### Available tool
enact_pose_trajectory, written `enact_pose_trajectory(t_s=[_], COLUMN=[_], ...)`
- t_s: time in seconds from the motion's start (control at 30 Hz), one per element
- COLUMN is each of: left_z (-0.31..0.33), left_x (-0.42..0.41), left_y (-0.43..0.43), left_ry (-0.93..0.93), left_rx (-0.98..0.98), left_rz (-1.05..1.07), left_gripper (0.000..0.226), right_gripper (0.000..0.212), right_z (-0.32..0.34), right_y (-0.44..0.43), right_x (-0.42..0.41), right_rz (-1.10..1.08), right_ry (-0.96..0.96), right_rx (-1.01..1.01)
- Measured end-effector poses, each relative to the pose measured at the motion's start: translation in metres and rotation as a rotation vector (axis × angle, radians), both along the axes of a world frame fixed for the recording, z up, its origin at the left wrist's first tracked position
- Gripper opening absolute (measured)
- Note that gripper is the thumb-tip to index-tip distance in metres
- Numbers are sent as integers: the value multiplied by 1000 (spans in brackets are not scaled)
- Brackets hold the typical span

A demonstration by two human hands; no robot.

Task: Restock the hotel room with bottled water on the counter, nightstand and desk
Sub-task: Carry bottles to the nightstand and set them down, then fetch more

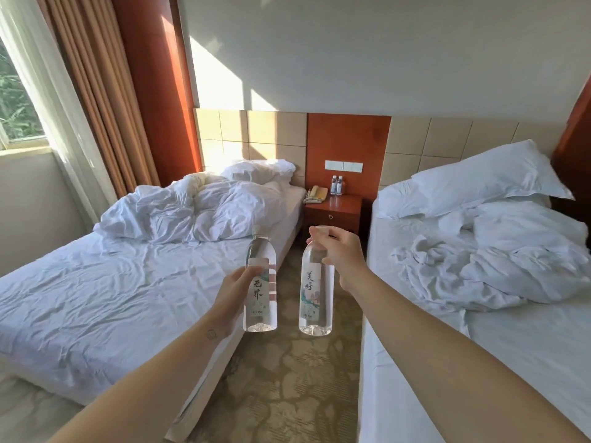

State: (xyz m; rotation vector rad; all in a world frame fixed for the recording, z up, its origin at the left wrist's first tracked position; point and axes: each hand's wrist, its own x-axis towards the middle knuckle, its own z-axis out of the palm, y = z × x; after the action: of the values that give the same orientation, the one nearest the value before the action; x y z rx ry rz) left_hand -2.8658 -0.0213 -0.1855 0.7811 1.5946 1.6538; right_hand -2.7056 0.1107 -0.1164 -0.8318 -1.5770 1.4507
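Head view: two bare forearms reach forward over the carpet (287,385) in the aisle between two beds. The left hand (235,294) grips the left bottle (260,303) round its middle, fingers curled over the label. The right hand (339,251) clasps the right bottle (315,292) from above at its neck, so its body hangs below the fingers. Both bottles are upright, clear and full, just beside each other but apart.

The left bed (96,298) carries a wrinkled sheet with a rumpled duvet (204,209) heaped toward its head. The right bed (511,362) has crumpled linen under a pillow (479,177).

At the far end of the aisle the nightstand (332,211) stands between the bed heads, against a red wood panel. A phone (316,194) sits on its left side, and two small bottles (336,185) stand together at the back, under a white switch plate (343,166).
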Motion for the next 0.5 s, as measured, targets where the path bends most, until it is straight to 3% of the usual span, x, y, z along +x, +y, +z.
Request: enact_pose_trajectory(t_s=[0.5], left_z=[8], left_x=[-40], left_y=[126], left_ry=[-54], left_rx=[40], left_rz=[-97], left_gripper=[19], right_gripper=[9], right_z=[4], right_y=[113], right_x=[-48], right_rz=[-66], right_ry=[-7], right_rx=[10])
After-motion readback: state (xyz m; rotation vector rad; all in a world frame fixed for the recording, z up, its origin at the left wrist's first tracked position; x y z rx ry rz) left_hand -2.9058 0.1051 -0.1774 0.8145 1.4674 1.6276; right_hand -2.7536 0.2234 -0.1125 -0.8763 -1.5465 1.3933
